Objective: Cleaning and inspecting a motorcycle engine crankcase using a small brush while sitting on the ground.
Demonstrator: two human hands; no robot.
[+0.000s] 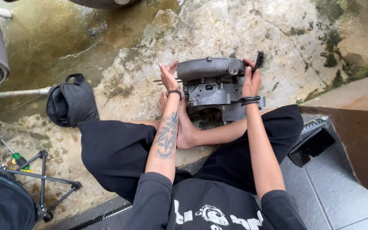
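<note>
On the tiled step: one dark phone [311, 147] | at the bare feet, on wet stone: one gray engine block [213, 87] | left hand [168, 76] open, flat against its side | right hand [251, 79] gripping one black brush [258, 60] | left: one black bag [70, 101]

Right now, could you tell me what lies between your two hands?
In the head view, the grey metal engine casing sits between the left hand and the right hand, which holds a black brush.
</note>
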